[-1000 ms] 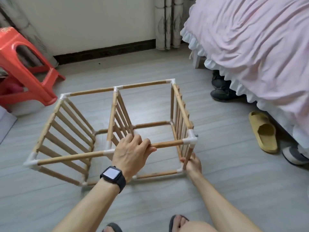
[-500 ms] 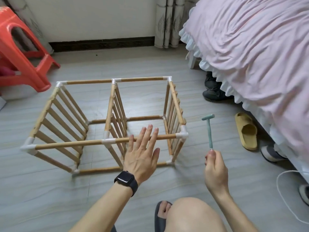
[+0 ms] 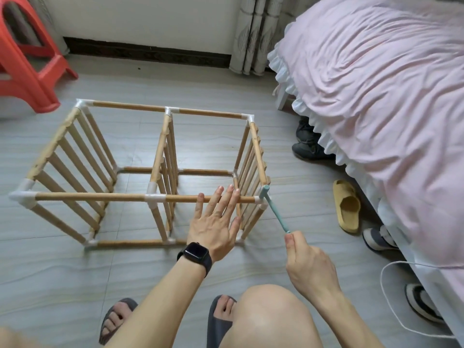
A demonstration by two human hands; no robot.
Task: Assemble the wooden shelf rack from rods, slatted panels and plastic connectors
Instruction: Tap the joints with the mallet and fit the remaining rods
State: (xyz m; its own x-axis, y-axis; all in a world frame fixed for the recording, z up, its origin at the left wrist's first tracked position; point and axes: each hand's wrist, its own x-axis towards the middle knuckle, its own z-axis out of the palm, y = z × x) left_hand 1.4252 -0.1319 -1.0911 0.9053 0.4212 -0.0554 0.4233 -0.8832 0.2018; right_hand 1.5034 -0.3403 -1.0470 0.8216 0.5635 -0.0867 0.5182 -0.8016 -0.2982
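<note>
The wooden shelf rack (image 3: 90, 196) lies on its side on the grey floor (image 3: 75, 285) in the middle of the room, with three slatted panels joined by rods and white plastic connectors (image 3: 22, 197). The left hand (image 3: 216, 227), fingers straight and spread, lies over the near upper rod right of the middle panel (image 3: 163, 151). The right hand (image 3: 308, 267) pinches the handle end of a small teal hammer (image 3: 276, 212), whose head meets the near right corner connector (image 3: 258, 200). A black watch (image 3: 195, 256) sits on the left wrist. A red stool (image 3: 27, 71) stands far left. A pink-covered bed (image 3: 389, 109), a yellow slipper (image 3: 346, 207) and a white cable (image 3: 386, 297) are on the right.
</note>
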